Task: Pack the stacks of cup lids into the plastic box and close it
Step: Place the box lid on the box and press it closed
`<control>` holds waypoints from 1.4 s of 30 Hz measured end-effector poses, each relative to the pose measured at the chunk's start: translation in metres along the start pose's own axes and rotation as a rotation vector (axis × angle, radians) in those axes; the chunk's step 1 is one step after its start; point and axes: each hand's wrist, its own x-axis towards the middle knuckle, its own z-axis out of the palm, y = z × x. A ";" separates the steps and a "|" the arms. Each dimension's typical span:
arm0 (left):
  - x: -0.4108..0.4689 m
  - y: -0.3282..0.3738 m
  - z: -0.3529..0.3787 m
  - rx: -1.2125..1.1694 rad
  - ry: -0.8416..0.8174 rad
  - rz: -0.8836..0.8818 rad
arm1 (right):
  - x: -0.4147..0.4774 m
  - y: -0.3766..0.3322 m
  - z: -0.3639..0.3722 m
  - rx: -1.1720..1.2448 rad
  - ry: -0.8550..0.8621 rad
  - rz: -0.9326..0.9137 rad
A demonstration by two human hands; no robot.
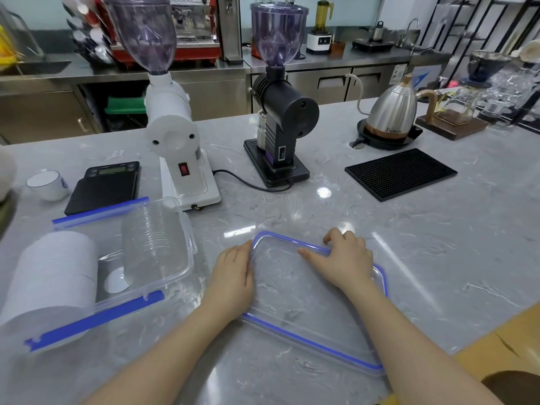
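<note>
Lids packed: clear stack [155, 238] and white stack [55, 276] lie in the plastic box [175, 273] at table [438, 229] left | box lid [315, 302] flat beside it, off | your left hand [233, 276] and right hand [344, 258] rest open on its far rim, not gripping | left: lift, seat, latch the blue clips [93, 320].

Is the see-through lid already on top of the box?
No, the lid lies flat on the counter under both hands, while the box sits open to its left with lid stacks inside.
</note>
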 end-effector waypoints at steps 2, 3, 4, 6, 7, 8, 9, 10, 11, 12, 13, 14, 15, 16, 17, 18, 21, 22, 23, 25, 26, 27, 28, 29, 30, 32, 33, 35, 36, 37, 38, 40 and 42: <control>-0.002 0.000 0.001 -0.003 0.009 -0.016 | -0.002 0.002 -0.002 -0.020 -0.010 0.010; -0.002 0.001 0.000 -0.006 0.015 -0.023 | -0.002 0.002 -0.004 -0.035 -0.015 0.017; -0.003 0.001 0.000 -0.008 0.020 -0.030 | -0.002 0.002 -0.007 -0.054 -0.024 0.023; -0.003 0.002 0.001 -0.018 0.028 -0.049 | -0.001 0.000 -0.011 -0.095 -0.047 0.023; -0.004 0.003 0.001 -0.024 0.031 -0.057 | -0.001 -0.001 -0.013 -0.100 -0.054 0.019; -0.004 0.002 0.000 -0.033 0.035 -0.060 | -0.001 -0.002 -0.015 -0.091 -0.056 0.013; -0.005 0.001 0.000 -0.051 0.043 -0.056 | -0.001 -0.003 -0.016 -0.075 -0.052 0.005; -0.006 0.001 -0.001 -0.082 0.051 -0.046 | -0.001 -0.003 -0.018 -0.053 -0.044 -0.003; -0.007 0.000 -0.003 -0.126 0.064 -0.035 | -0.001 -0.005 -0.021 -0.028 -0.032 -0.015; -0.008 0.000 -0.005 -0.179 0.074 -0.031 | -0.002 -0.007 -0.024 0.002 -0.019 -0.025; -0.010 0.000 -0.007 -0.231 0.081 -0.038 | -0.002 -0.010 -0.027 0.031 0.000 -0.041; -0.011 0.001 -0.010 -0.278 0.087 -0.053 | -0.003 -0.014 -0.030 0.056 0.023 -0.064; -0.011 0.001 -0.012 -0.316 0.092 -0.072 | -0.003 -0.018 -0.032 0.076 0.044 -0.085; -0.012 0.003 -0.013 -0.339 0.105 -0.093 | -0.003 -0.022 -0.035 0.088 0.068 -0.111; -0.013 0.004 -0.016 -0.350 0.131 -0.109 | -0.004 -0.028 -0.038 0.094 0.091 -0.142; -0.014 0.006 -0.019 -0.355 0.163 -0.114 | -0.004 -0.031 -0.041 0.105 0.109 -0.165; -0.013 0.011 -0.035 -0.362 0.250 -0.092 | -0.002 -0.039 -0.051 0.159 0.155 -0.221; -0.014 0.013 -0.041 -0.364 0.262 -0.083 | -0.002 -0.042 -0.053 0.179 0.170 -0.238; -0.015 0.016 -0.045 -0.360 0.265 -0.073 | -0.002 -0.042 -0.056 0.196 0.186 -0.251; -0.019 0.019 -0.056 -0.337 0.281 -0.066 | -0.003 -0.049 -0.059 0.227 0.206 -0.289; -0.021 0.019 -0.061 -0.337 0.289 -0.067 | -0.003 -0.053 -0.060 0.240 0.212 -0.305; -0.023 0.020 -0.064 -0.346 0.288 -0.066 | -0.002 -0.055 -0.061 0.251 0.217 -0.314; -0.025 0.021 -0.066 -0.358 0.286 -0.067 | -0.002 -0.057 -0.062 0.259 0.221 -0.324; -0.027 0.021 -0.069 -0.369 0.281 -0.071 | -0.002 -0.058 -0.062 0.267 0.221 -0.333; -0.028 0.021 -0.070 -0.383 0.273 -0.077 | -0.002 -0.059 -0.062 0.271 0.220 -0.341; -0.030 0.022 -0.068 -0.407 0.256 -0.088 | -0.001 -0.059 -0.061 0.265 0.209 -0.350; -0.031 0.021 -0.067 -0.414 0.252 -0.091 | -0.002 -0.059 -0.060 0.259 0.203 -0.348; -0.033 0.021 -0.062 -0.445 0.244 -0.110 | -0.002 -0.058 -0.059 0.247 0.196 -0.343; -0.034 0.020 -0.060 -0.470 0.235 -0.125 | -0.002 -0.058 -0.059 0.244 0.190 -0.342; -0.035 0.020 -0.059 -0.494 0.225 -0.137 | -0.002 -0.057 -0.059 0.240 0.184 -0.344; -0.035 0.020 -0.057 -0.512 0.217 -0.146 | -0.002 -0.057 -0.059 0.235 0.178 -0.347; -0.036 0.020 -0.055 -0.533 0.206 -0.164 | -0.002 -0.056 -0.060 0.224 0.171 -0.347; -0.034 0.022 -0.055 -0.539 0.195 -0.178 | -0.003 -0.055 -0.061 0.223 0.172 -0.336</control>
